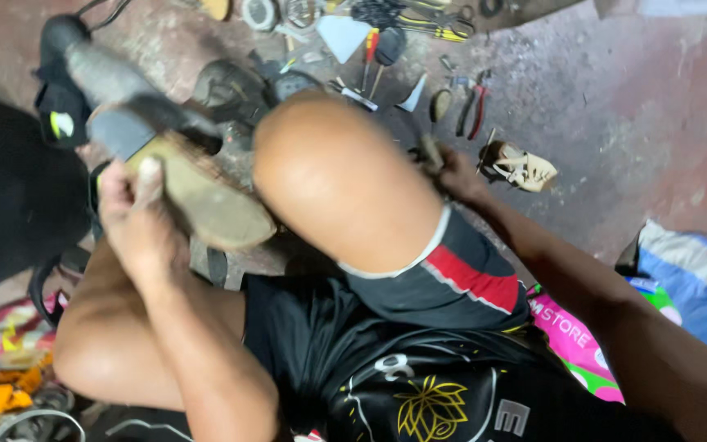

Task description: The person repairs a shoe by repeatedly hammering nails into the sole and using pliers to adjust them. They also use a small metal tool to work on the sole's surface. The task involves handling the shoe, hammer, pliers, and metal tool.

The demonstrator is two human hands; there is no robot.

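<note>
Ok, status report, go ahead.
Left hand grips shoe, sole up. Right hand reaching past raised knee, on a small tool. Tools scattered on floor.

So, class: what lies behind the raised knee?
Beyond the knee, pliers and screwdrivers lie on the floor. The right hand reaches there; the knee partly covers what it grips.

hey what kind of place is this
Probably a floor-level shoe-repair spot: the left hand holds a worn shoe sole-up, pliers and screwdrivers lie scattered on the concrete floor, beside a sandal.
</note>
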